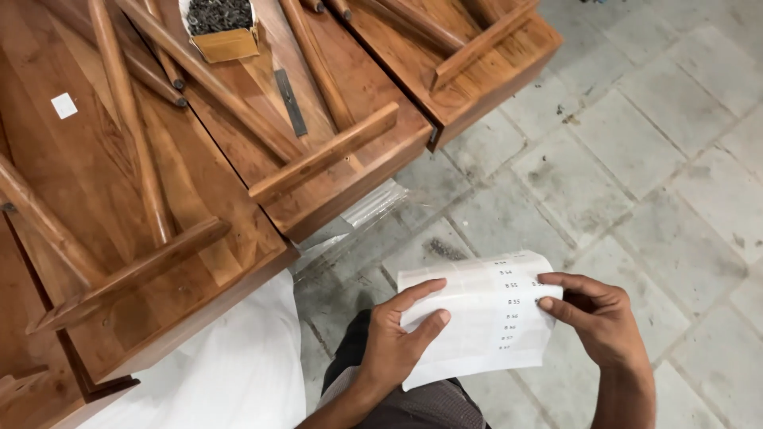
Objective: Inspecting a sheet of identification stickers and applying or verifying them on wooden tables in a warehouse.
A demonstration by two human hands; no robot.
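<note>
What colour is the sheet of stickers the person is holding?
White, with small dark printing; the sheet of stickers shows in the head view.

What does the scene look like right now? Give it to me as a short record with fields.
left hand: holds the left edge of a curled white label sheet, thumb on its face
right hand: pinches the sheet's right edge, fingertips at a small label
label sheet: bowed, with a column of small printed labels down its middle
nearby: upturned wooden tables to the left, legs pointing up
on tables: open cardboard box of dark screws, a dark metal strip
floor: grey stone tiles, clear plastic wrap under a table edge
</note>
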